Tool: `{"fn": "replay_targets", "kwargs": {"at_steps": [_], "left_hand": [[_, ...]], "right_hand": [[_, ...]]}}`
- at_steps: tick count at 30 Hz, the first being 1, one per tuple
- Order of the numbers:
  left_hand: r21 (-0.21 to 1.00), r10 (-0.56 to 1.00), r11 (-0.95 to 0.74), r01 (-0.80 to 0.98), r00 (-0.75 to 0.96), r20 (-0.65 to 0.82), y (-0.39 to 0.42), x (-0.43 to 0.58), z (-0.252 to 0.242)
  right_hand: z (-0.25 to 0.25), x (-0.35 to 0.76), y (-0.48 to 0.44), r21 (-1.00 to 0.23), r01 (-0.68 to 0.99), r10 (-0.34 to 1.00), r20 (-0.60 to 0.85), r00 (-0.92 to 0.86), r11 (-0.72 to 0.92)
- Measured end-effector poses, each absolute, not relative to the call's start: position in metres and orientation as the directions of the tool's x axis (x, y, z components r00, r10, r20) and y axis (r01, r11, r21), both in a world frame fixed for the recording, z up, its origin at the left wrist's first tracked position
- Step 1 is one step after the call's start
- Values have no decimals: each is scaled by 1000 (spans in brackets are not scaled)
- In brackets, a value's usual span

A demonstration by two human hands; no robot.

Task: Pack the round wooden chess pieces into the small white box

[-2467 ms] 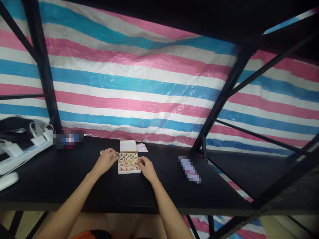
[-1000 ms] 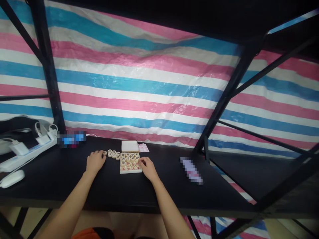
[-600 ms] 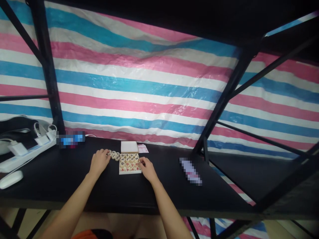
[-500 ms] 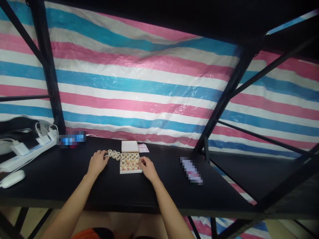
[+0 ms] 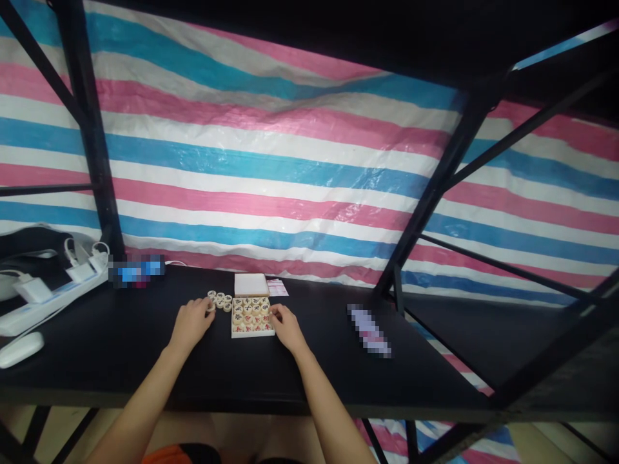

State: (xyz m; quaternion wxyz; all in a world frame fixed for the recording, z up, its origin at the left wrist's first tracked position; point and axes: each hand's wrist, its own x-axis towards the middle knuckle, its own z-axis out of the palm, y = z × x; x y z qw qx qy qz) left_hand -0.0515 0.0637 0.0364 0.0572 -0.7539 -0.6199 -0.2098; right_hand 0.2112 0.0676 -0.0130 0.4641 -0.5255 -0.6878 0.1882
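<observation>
A white open box (image 5: 252,334) on the black desk holds rows of round Chinese chess pieces, black-lettered ones at the back and red-lettered ones at the front. To its left lies a small cluster of loose Chinese chess pieces (image 5: 220,300). My left hand (image 5: 192,323), beside this cluster, is closed with a pale round Chinese chess piece (image 5: 211,308) between its fingertips. My right hand (image 5: 287,327) rests against the box's right side, its fingers curled on the edge. The white box lid (image 5: 251,284) lies just behind the box.
Pink-and-white paper slips (image 5: 277,287) lie beside the lid. A blurred-out flat item (image 5: 369,330) is on the right, and a blurred blue item (image 5: 138,271) at the back left. A power strip (image 5: 58,295) with chargers and a white mouse-like object (image 5: 21,350) occupy the left. Black metal posts frame the desk.
My left hand has drawn slightly toward me, and a chess piece now shows in its fingertips. The right hand stays at the box's edge.
</observation>
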Motion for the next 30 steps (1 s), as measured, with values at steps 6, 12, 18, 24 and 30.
{"fn": "replay_targets", "kwargs": {"at_steps": [6,12,18,24,30], "left_hand": [[322,705,-697,640,531,470,61,-11,36],[162,674,-718,676,618,405,74,3,31],[205,806,-523,827,401,436,90,-28,42],[211,916,-307,928,228,330,105,-67,25],[228,929,-243,943,158,334,97,-63,17]], "right_hand": [[-11,212,68,-745,552,900,435,-23,375],[-13,212,70,-741,559,900,435,-22,372],[-14,212,70,-738,562,899,438,-21,373],[-12,212,68,-744,555,901,433,-23,372],[-12,212,67,-745,556,902,431,-23,370]]}}
